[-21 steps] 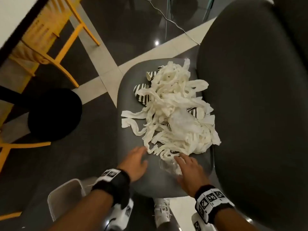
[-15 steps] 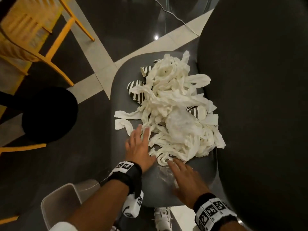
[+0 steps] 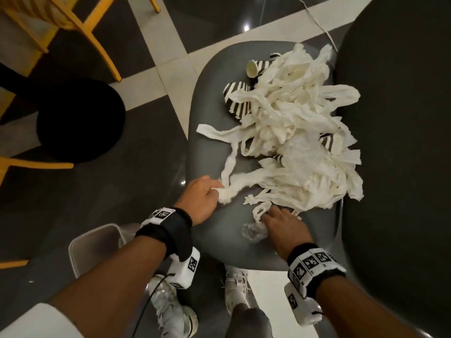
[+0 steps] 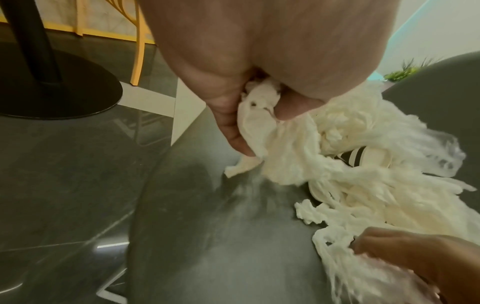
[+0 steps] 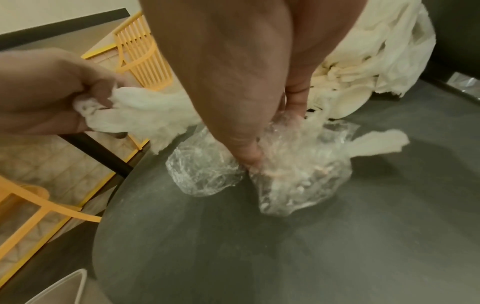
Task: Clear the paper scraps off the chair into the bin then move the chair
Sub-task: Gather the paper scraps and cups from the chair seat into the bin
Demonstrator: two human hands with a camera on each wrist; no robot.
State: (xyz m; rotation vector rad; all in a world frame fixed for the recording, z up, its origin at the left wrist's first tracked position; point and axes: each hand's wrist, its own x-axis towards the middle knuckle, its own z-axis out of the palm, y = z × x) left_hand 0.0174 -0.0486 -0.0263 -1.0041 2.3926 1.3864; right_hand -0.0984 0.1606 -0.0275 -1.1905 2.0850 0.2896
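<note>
Hands [image 3: 199, 198] [image 3: 284, 225] grip soft paper strips [image 3: 292, 142] and crinkled plastic [image 5: 285, 174]

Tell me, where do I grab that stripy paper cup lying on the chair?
Grip the striped paper cup around its exposed side, coming from the seat's open left side. It lies tipped over, its right half buried under the paper strips, so only that side is free.

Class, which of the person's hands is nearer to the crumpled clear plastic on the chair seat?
Right. The right hand grips the clear plastic; the left hand is off to its left, holding paper strips.
</note>
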